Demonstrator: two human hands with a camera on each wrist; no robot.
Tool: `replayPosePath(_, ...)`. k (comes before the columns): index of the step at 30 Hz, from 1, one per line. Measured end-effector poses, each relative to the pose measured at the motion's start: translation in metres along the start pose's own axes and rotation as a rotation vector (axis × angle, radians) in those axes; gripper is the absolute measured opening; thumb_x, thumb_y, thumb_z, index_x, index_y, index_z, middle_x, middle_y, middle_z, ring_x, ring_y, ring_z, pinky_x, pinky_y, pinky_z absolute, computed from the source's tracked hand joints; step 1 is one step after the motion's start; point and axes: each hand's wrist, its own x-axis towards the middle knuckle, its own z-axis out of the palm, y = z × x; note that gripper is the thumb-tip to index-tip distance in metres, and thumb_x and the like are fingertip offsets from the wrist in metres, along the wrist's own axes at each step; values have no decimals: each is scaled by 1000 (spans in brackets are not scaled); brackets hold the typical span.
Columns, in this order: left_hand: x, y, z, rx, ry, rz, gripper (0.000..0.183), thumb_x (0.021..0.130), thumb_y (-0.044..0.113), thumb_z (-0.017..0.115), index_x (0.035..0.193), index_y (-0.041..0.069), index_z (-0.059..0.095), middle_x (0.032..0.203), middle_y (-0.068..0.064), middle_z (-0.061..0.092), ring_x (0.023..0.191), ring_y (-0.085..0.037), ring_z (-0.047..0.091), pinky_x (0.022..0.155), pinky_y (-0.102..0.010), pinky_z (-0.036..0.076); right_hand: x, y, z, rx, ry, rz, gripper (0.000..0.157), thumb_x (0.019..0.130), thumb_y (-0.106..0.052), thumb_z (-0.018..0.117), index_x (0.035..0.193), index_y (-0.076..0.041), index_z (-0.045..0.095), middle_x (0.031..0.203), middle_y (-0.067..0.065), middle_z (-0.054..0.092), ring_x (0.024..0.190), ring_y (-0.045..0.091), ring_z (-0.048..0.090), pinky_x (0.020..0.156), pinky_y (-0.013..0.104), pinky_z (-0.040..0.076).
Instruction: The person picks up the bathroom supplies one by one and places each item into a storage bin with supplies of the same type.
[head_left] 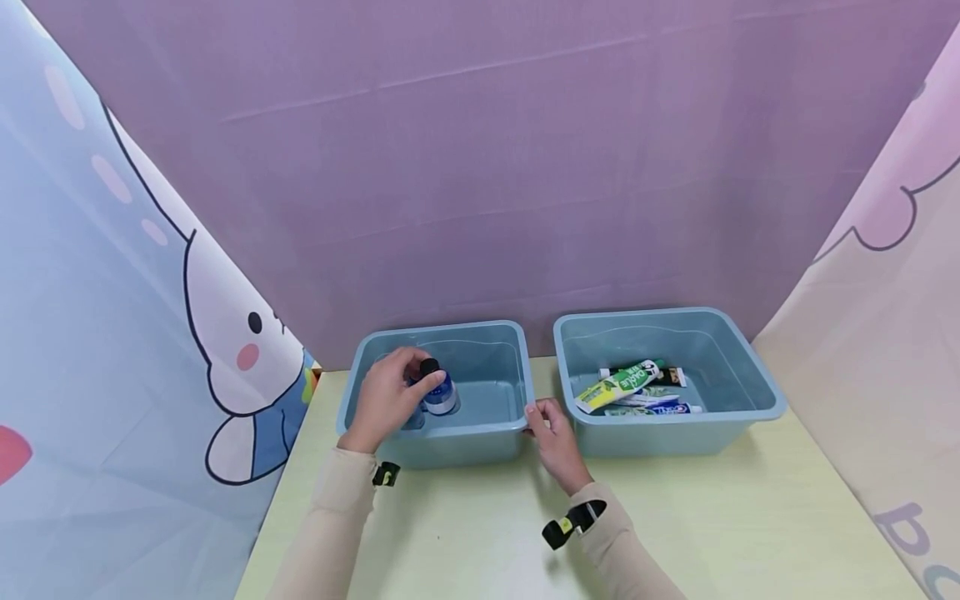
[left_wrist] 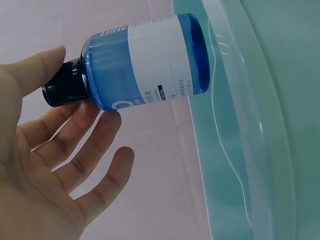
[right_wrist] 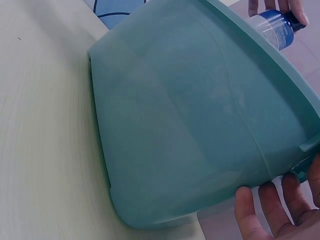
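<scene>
My left hand (head_left: 384, 396) pinches a blue bottle (left_wrist: 150, 65) by its black cap (left_wrist: 65, 85), thumb on one side and fingers on the other. The bottle has a white label and hangs over the left blue-green bin (head_left: 480, 431). In the right wrist view the bottle (right_wrist: 276, 32) shows just beyond the bin's rim. At that bin's front right corner, my right hand (head_left: 557, 446) grips the rim, its fingertips (right_wrist: 245, 196) against the outer wall.
To the right stands a second blue-green bin (head_left: 667, 435) holding several toothpaste tubes (head_left: 618, 385). Both bins sit on a pale yellow table (head_left: 465, 533), close to a purple cloth backdrop (head_left: 480, 183). Printed cloths hang at both sides.
</scene>
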Motion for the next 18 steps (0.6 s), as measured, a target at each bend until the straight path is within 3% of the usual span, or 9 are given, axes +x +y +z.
replayPosePath(10, 7, -6, 2, 69, -49, 23, 35, 95, 45, 72, 115, 17, 67, 96, 1, 68, 82, -16, 60, 72, -37, 52, 0, 1, 1, 4, 0, -11, 36, 109, -28, 50, 114, 7, 55, 118, 7, 52, 106, 18, 56, 92, 27, 55)
replayPosePath(18, 15, -9, 3, 98, -87, 51, 31, 95, 44, 72, 112, 19, 67, 93, 2, 69, 79, -14, 61, 68, -33, 50, 0, 0, 0, 6, -6, -6, 33, 109, -29, 49, 110, 3, 57, 117, 7, 51, 107, 18, 55, 94, 30, 56)
